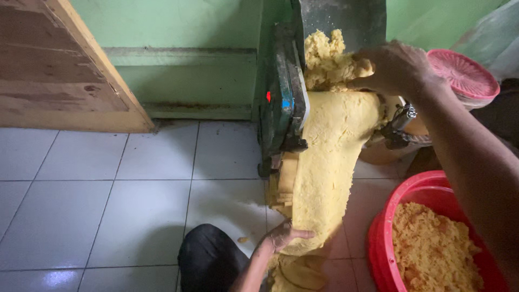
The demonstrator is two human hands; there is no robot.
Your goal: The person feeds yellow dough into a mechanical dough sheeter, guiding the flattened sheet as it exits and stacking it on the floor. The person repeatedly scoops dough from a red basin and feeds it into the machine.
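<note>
R hand (392, 67) curled over crumbly yellow dough lumps (324, 59) atop green metal roller machine (284, 97); L hand (284, 235) cupped, gripping flat yellow dough sheet (330, 157) hanging from rollers w/ thumb on its face; red plastic tub (386, 243) of crumbled dough just beside, on white floor tiles (108, 205).

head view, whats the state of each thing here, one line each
dough sheet: flattened, hanging from the machine toward the floor
crumbly dough: piled loose on top of the machine
machine: upright on the tiles, dough passing through
red tub: open, holding yellow crumbs
pink lid: lying behind the right arm
left hand: cupped on the sheet's lower edge
right hand: pressing on the crumbly dough
</note>
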